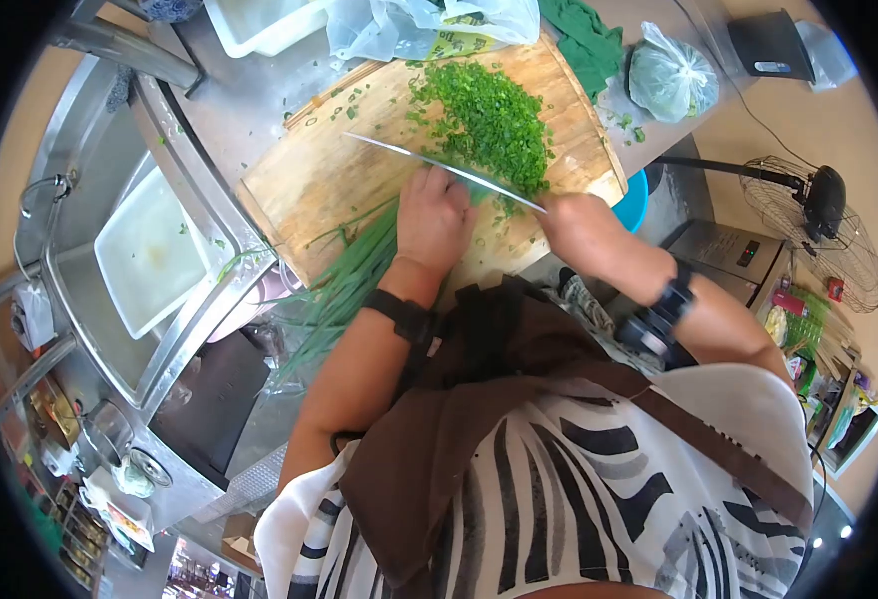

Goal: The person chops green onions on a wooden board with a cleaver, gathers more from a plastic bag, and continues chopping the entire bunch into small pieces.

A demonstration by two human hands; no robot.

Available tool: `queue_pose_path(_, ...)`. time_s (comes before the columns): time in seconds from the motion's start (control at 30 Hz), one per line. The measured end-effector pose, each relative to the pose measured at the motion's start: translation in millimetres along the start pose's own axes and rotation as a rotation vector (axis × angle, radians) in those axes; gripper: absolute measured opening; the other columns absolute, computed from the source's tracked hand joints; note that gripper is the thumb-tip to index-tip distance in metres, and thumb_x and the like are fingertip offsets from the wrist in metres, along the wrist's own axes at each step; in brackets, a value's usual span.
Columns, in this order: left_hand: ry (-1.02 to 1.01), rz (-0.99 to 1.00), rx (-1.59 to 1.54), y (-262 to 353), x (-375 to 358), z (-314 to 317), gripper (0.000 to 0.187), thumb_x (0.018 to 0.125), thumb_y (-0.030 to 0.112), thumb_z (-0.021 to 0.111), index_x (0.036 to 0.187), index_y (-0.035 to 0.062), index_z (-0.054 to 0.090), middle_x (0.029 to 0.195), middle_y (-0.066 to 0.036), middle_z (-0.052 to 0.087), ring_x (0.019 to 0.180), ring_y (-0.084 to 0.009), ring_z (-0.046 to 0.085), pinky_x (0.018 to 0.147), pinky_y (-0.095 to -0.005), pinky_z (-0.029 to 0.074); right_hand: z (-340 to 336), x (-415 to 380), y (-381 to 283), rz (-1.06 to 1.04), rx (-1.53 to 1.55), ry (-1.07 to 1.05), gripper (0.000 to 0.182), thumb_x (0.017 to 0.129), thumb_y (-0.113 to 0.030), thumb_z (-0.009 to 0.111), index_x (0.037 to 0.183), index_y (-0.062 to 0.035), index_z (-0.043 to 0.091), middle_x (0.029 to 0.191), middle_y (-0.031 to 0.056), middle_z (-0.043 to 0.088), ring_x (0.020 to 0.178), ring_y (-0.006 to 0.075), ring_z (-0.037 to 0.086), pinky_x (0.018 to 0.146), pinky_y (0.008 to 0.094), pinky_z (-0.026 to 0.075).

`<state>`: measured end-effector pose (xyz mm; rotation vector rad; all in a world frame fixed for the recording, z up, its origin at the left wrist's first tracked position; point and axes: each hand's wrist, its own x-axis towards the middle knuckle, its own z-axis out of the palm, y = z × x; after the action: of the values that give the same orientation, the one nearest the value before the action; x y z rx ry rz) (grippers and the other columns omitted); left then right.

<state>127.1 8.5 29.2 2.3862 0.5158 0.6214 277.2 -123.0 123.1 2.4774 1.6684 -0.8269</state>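
Note:
My right hand (574, 225) is closed round the handle of a knife (409, 153). Its long thin blade points up and to the left across the wooden cutting board (289, 185). Beside the blade, my left hand (434, 220) is closed on a bunch of green onions (349, 275), pressing it to the board with the fingers curled. The long green leaves trail off the board's front left edge. Beyond the blade lies a heap of chopped green onion (494, 120), with stray rings scattered to its left. The knife's handle is hidden inside my right fist.
A metal sink (69, 299) with a white tub (154, 250) inside is on the left. Behind the board are a white container (259, 25), a plastic bag (389, 35), a green cloth (584, 40) and a tied bag (670, 75). A fan (823, 205) stands at right.

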Motion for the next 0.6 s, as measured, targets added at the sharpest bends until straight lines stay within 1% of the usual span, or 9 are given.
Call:
queue_pose_path(0.07,-0.044,-0.009,0.043,2,2,-2,0.014,0.066,0.013,0.07,0.072,0.0064,0.06,0.089,-0.009,0.052,0.089,-0.0299,0.051,0.076,-0.0417,0.043,5,25,-4,-0.037,0.032,0.039,0.018,0.088,-0.017,0.057,0.082,-0.0005,0.06,0.067,0.0238,0.06,0.066,0.0428,0.06,0.06,0.0504,0.049)
queue_pose_path(0.13,-0.036,-0.011,0.055,3,-1,-1,0.017,0.064,0.011,0.073,0.069,0.0075,0.057,0.088,-0.01,0.053,0.087,-0.031,0.052,0.073,-0.0423,0.044,0,29,-13,-0.049,0.061,0.103,0.015,0.083,-0.015,0.056,0.081,-0.0011,0.06,0.071,0.0224,0.062,0.069,0.0408,0.062,0.063,0.0497,0.05)
queue_pose_path(0.17,-0.011,-0.013,0.06,2,1,-1,0.022,0.062,0.009,0.076,0.066,0.0086,0.054,0.087,-0.01,0.053,0.085,-0.0321,0.053,0.071,-0.043,0.044,3,27,-9,-0.063,0.102,0.145,0.019,0.087,-0.018,0.055,0.08,-0.0011,0.06,0.071,0.0225,0.062,0.068,0.0416,0.062,0.062,0.0503,0.049)
queue_pose_path(0.27,0.027,0.024,0.018,1,1,-3,0.022,0.062,0.01,0.076,0.066,0.0086,0.055,0.085,-0.01,0.053,0.084,-0.0322,0.053,0.071,-0.0429,0.044,1,8,1,-0.102,0.123,0.209,0.021,0.089,-0.02,0.055,0.081,-0.0008,0.06,0.071,0.0225,0.061,0.067,0.0424,0.061,0.062,0.0505,0.049)
queue_pose_path(0.33,0.008,0.001,0.019,0,-3,-1,0.016,0.064,0.011,0.072,0.069,0.008,0.057,0.086,-0.009,0.052,0.086,-0.0305,0.052,0.073,-0.0419,0.044,-20,-20,-7,-0.064,0.109,0.186,0.019,0.088,-0.018,0.058,0.082,0.0007,0.06,0.071,0.0228,0.062,0.067,0.0427,0.06,0.061,0.0497,0.048)
queue_pose_path(0.4,-0.019,-0.011,0.016,0,-5,1,0.012,0.066,0.013,0.069,0.072,0.0073,0.06,0.087,-0.009,0.051,0.088,-0.0289,0.051,0.076,-0.0409,0.043,-36,-43,-7,-0.007,0.005,0.055,0.017,0.088,-0.015,0.057,0.082,0.0007,0.06,0.07,0.0224,0.061,0.067,0.0421,0.06,0.061,0.0489,0.049)
queue_pose_path(0.47,0.04,0.023,0.018,0,-4,1,0.012,0.066,0.013,0.069,0.072,0.007,0.06,0.088,-0.009,0.052,0.088,-0.0292,0.051,0.077,-0.0405,0.043,-42,-52,-6,0.018,-0.01,0.004,0.016,0.087,-0.014,0.057,0.082,0.0004,0.06,0.07,0.0223,0.061,0.067,0.0419,0.06,0.06,0.0485,0.049)
queue_pose_path(0.53,0.04,0.013,0.009,1,-4,2,0.012,0.066,0.013,0.069,0.072,0.0069,0.06,0.089,-0.009,0.053,0.089,-0.0292,0.051,0.078,-0.0405,0.043,-36,-46,-4,0.033,-0.025,-0.058,0.015,0.087,-0.013,0.056,0.082,0.0002,0.06,0.07,0.0222,0.061,0.067,0.0417,0.06,0.06,0.0482,0.049)
queue_pose_path(0.6,0.037,0.007,0.011,1,-3,1,0.012,0.066,0.013,0.069,0.072,0.0067,0.06,0.09,-0.009,0.053,0.089,-0.0292,0.051,0.078,-0.0404,0.043,-10,-16,-3,0.016,0.011,0.011,0.009,0.08,-0.007,0.056,0.08,0.0002,0.06,0.071,0.0233,0.062,0.069,0.0412,0.062,0.062,0.0496,0.05)
